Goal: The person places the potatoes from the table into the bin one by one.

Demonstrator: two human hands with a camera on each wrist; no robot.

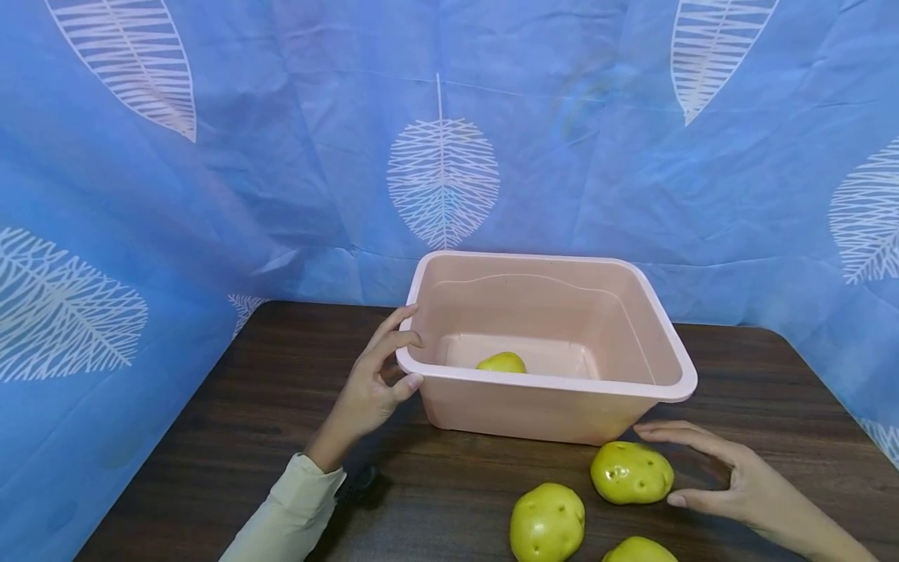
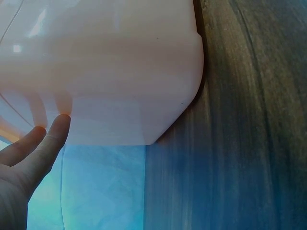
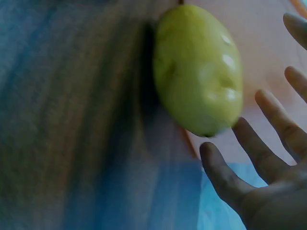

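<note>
A pale pink plastic tub point(image 1: 520, 406) stands on the table. My left hand point(image 1: 375, 375) holds its near left corner, fingertips at the rim and thumb low on the front side. Two fingers point(image 2: 57, 132) meet the tub's glossy wall point(image 2: 120, 72) in the left wrist view. One yellow-green potato point(image 1: 502, 362) lies inside the tub, partly hidden by the front rim. Beside another potato point(image 1: 632, 473) in front of the tub, my right hand point(image 1: 730, 476) has its fingers spread. Its fingertips are close to that potato point(image 3: 199, 72) in the right wrist view.
Two more potatoes, one whole point(image 1: 547, 522) and one cut by the frame's lower edge point(image 1: 639, 551), lie on the dark wooden table point(image 1: 232, 437). A blue cloth with white leaf prints point(image 1: 316, 156) hangs behind and around the table.
</note>
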